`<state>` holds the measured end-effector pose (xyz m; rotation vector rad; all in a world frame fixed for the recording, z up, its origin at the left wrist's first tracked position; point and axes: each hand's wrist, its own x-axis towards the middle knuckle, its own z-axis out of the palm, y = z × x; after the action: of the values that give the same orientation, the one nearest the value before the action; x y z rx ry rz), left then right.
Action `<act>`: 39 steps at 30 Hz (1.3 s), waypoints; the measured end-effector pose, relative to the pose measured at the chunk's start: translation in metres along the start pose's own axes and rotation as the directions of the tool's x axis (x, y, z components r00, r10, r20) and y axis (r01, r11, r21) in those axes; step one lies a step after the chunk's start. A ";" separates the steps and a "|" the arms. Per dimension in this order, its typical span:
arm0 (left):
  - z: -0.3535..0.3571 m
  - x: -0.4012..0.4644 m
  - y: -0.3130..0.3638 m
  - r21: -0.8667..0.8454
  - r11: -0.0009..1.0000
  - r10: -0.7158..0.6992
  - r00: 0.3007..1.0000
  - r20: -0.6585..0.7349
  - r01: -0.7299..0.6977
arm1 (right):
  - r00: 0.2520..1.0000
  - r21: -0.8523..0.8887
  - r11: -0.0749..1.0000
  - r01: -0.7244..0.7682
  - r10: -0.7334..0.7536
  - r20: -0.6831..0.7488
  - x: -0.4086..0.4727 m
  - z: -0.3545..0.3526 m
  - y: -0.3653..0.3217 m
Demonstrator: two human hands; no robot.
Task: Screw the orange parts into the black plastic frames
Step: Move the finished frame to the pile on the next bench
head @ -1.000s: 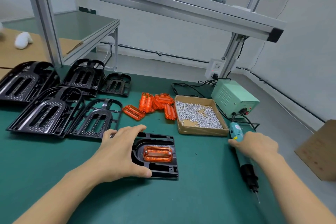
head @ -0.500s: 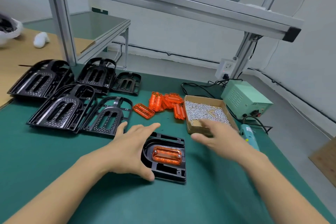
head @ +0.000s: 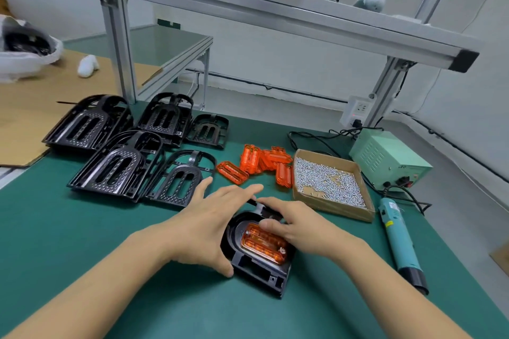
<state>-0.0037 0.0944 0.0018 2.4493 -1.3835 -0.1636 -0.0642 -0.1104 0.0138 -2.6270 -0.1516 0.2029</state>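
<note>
Head view: frame (head: 256, 270) between both grips; left hand (head: 203, 226) spread, steadying left edge; right hand (head: 297, 226) fingers pressing orange part (head: 264, 242), long axis near-right.

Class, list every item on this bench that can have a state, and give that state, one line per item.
left hand: open, resting on the frame's left side
right hand: fingers on the frame's top edge
black frame: flat on the mat, orange part seated
orange part: in the frame, screw heads at two corners
electric screwdriver: lying on the mat, unheld
screw box: open, holding screws
spare orange parts: loose pile
</note>
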 end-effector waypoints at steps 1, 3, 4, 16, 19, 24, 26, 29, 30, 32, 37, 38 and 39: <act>-0.001 -0.001 -0.001 0.013 1.000 -0.001 1.000 -0.016 0.001 | 1.000 0.058 0.998 0.001 -0.001 -0.011 0.000 0.000 0.000; -0.002 -0.003 -0.002 0.056 0.998 -0.002 0.996 -0.086 0.007 | 0.998 0.142 0.990 -0.003 0.012 -0.064 0.002 -0.003 0.000; -0.002 -0.004 -0.002 0.067 0.998 -0.010 0.989 -0.147 0.020 | 0.994 0.194 0.981 -0.011 0.032 -0.103 0.003 -0.005 -0.001; 0.005 -0.019 0.008 -0.912 0.380 -0.559 0.747 -0.358 -0.153 | 0.910 0.660 0.741 0.128 0.176 -0.375 0.025 0.004 -0.032; 0.002 -0.020 0.008 -0.907 0.383 -0.579 0.718 -0.385 -0.177 | 0.907 0.669 0.725 0.166 0.154 -0.393 0.034 0.010 -0.051; -0.011 -0.029 -0.008 -0.881 0.421 -0.673 0.578 -0.462 -0.214 | 0.924 0.663 0.716 0.216 0.071 -0.377 0.057 0.022 -0.084; -0.019 -0.037 -0.018 -0.878 0.426 -0.701 0.532 -0.474 -0.220 | 0.935 0.656 0.722 0.221 0.033 -0.352 0.067 0.026 -0.099; -0.028 -0.053 -0.037 -0.879 0.420 -0.753 0.454 -0.477 -0.226 | 0.948 0.636 0.735 0.236 -0.031 -0.316 0.082 0.033 -0.121; -0.031 -0.059 -0.044 -0.881 0.415 -0.769 0.430 -0.474 -0.229 | 0.953 0.635 0.734 0.242 -0.056 -0.299 0.088 0.036 -0.129; -0.035 -0.071 -0.056 -0.883 0.409 -0.794 0.387 -0.469 -0.229 | 0.960 0.637 0.729 0.250 -0.101 -0.261 0.100 0.042 -0.144; -0.046 -0.100 -0.079 -0.878 0.428 -0.824 0.306 -0.476 -0.213 | 0.974 0.611 0.759 0.224 -0.159 -0.161 0.127 0.057 -0.179; -0.048 -0.108 -0.084 -0.876 0.435 -0.830 0.285 -0.479 -0.207 | 0.974 0.597 0.769 0.228 -0.173 -0.150 0.132 0.061 -0.188; -0.051 -0.114 -0.089 -0.877 0.437 -0.838 0.264 -0.478 -0.201 | 0.973 0.577 0.784 0.229 -0.182 -0.139 0.137 0.065 -0.197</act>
<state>0.0219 0.2456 0.0133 1.3647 0.0384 0.3719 0.0457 0.1115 0.0382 -1.9684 -0.2966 0.0568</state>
